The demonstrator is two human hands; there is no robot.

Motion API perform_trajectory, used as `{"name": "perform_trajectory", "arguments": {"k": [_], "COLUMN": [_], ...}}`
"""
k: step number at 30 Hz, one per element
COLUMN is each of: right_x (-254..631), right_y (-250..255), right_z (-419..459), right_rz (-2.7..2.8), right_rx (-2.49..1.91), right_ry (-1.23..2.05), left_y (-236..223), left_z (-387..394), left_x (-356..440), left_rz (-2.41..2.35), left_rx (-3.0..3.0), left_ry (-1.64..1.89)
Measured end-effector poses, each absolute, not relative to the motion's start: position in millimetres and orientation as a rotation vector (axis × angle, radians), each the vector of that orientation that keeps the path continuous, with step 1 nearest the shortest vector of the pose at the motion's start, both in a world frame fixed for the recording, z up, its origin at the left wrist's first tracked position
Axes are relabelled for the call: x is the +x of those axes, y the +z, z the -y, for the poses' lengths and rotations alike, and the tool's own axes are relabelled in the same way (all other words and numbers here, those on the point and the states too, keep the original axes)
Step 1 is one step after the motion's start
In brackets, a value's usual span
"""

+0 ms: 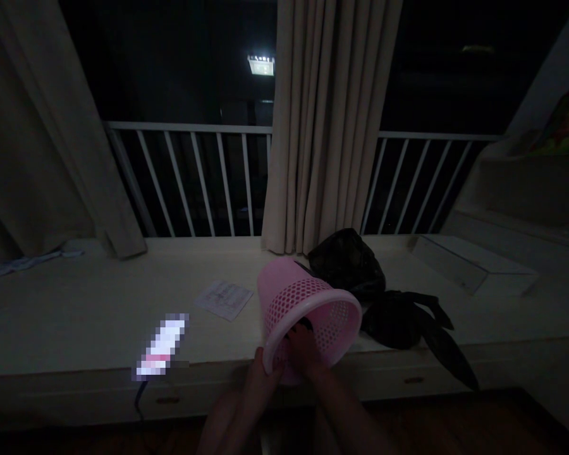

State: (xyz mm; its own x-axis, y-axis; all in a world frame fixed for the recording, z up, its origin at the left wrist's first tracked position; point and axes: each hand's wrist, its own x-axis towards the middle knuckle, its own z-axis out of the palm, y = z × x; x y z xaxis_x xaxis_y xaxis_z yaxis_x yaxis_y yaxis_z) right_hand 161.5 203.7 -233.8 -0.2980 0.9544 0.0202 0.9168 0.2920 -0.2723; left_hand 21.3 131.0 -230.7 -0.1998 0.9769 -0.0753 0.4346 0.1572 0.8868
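Head view: gripping a pink basket [284, 278] by the lower left of its rim with the left hand [267, 366], closed on the plastic lip. Reaching through the open mouth with the right hand [304, 344], fingers bent, beside a dark patch [305, 323] too dim to name; cannot tell whether holding anything there. Pictured tilted at the front edge of a pale bench [76, 316], with base angled toward the window and mouth turned toward the wearer, ringed by a band of holes below the rim. Just beside the basket on the right, a crumpled black bag [346, 262]; nearer the front, a second black bag [391, 325], with one long end trailing over the bench's edge. To the left of the basket, a sheet of paper [225, 300], lying flat; farther left, near the front edge, a glowing, pixelated rectangle [164, 347], with a dark cable [140, 398] hanging below. At far right, well apart from the basket, a pale, boxlike object [474, 265]. Behind, a beige curtain [332, 126] hanging between two dark stretches of window, crossed low by white railings [189, 128], and a lit lamp [262, 66] shining beyond.
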Motion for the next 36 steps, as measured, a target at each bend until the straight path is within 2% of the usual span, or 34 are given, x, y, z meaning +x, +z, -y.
{"name": "perform_trajectory", "arguments": {"k": [7,16,25,36], "right_x": [159.1,157.8,159.2,159.6], "right_y": [-236.4,-234.9,-231.3,-225.0], "right_z": [-204.9,-203.1,-201.3,-197.5], "right_rz": [2.421,2.424,2.309,2.27], "right_rx": [-1.599,-1.569,-1.776,-1.918], "right_ry": [0.353,0.37,0.26,0.198], "left_y": [-238.6,-227.4,-225.3,-245.3], "left_z": [-130.9,-128.9,-129.0,-133.5], "left_x": [19.3,19.6,21.3,18.4], "left_rz": [-1.607,-1.633,-1.655,-1.641], "left_rx": [1.39,1.344,1.298,1.344], "left_ry": [1.101,1.055,1.077,1.12]}}
